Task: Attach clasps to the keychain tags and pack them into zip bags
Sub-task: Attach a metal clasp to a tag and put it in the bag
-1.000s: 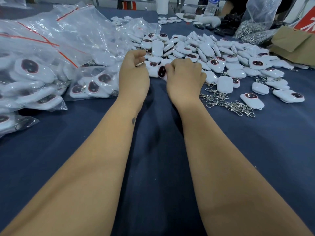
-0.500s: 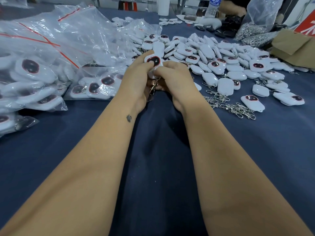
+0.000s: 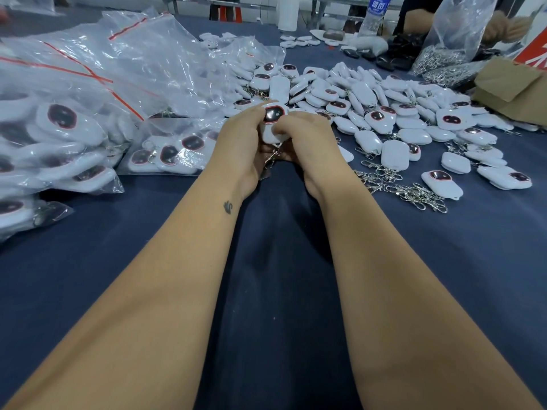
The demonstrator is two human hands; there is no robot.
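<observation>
Since one second ago, both hands have lifted one white keychain tag (image 3: pixel 274 123) out of the pile (image 3: pixel 384 113) above the counter (image 3: pixel 281 261), left hand (image 3: pixel 241 143) and right hand (image 3: pixel 305 134) fingers pinching it, its clasp (image 3: pixel 270 159) already dangling, so bagging seems next.

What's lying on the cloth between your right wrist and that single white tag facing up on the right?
In the head view, a heap of loose metal clasps lies on the blue cloth between the right wrist and the tag.
</observation>
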